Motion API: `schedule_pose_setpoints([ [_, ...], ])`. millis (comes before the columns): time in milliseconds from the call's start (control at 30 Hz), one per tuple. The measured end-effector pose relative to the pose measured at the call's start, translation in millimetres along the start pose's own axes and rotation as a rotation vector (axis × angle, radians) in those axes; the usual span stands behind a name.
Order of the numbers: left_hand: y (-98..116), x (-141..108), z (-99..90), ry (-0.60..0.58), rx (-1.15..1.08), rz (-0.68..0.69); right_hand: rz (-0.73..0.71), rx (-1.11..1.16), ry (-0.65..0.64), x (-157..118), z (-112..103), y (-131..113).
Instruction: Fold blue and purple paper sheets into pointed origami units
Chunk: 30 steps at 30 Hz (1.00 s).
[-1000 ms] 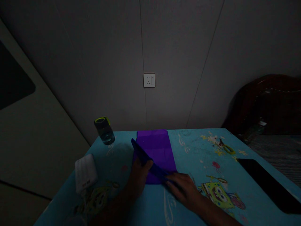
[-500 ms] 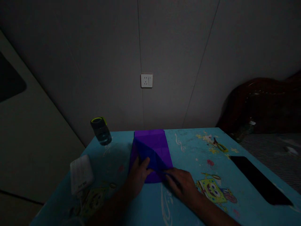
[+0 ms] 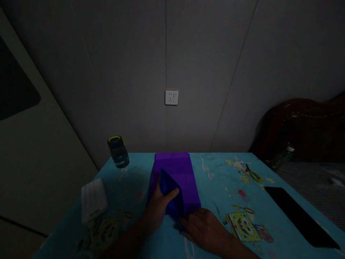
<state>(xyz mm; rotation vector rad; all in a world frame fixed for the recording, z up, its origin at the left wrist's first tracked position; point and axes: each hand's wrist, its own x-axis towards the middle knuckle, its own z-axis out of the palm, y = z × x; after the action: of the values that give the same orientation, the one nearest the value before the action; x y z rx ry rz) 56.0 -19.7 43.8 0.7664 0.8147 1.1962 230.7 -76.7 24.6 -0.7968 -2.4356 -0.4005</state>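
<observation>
A folded sheet of dark blue paper (image 3: 170,183) is in both my hands, tilted, with its layers spread apart into a pocket. My left hand (image 3: 159,204) grips its left side, thumb lying across the fold and fingers behind it. At the lower right corner, my right hand (image 3: 203,227) pinches the paper with curled fingers; the fingertips are partly hidden. Underneath lies a stack of purple paper (image 3: 172,160), flat on the patterned blue tablecloth (image 3: 210,194).
A dark water bottle (image 3: 118,153) stands at the back left, near a white power bank (image 3: 93,201) with a cable. To the right are a yellow-handled tool (image 3: 254,175) and a flat black slab (image 3: 299,216). The wall (image 3: 134,90) rises behind the table.
The blue paper has turned more upright and its pocket now faces me more. My right hand has moved down and slightly left with its corner. The camera view has shifted slightly.
</observation>
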Motion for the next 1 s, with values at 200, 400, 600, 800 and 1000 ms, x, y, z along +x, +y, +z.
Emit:
schedule_pose_setpoints([
  [200, 2.0, -1.4, -2.6, -0.061, -0.03, -0.102, 0.047, -0.003, 0.017, -3.2, -1.8, 2.2],
  [400, -3.0, 3.3, -10.2, -0.147, 0.021, -0.091, 0.131, -0.008, 0.079, -7.9, -4.9, 6.5],
  [600, -2.1, 25.8, -23.5, -0.059, 0.254, 0.171, 0.299, -0.152, 0.047, -34.9, -19.8, 52.1],
  [800, 4.2, 45.2, -51.1, 0.03, 1.108, 0.633, 0.953, -0.367, -0.123, -106.3, -55.1, 131.1],
  [1000, 3.6, 52.2, -65.1, -0.076, 1.298, 0.822, 1.183, -0.433, -0.281, -144.6, -65.1, 168.6],
])
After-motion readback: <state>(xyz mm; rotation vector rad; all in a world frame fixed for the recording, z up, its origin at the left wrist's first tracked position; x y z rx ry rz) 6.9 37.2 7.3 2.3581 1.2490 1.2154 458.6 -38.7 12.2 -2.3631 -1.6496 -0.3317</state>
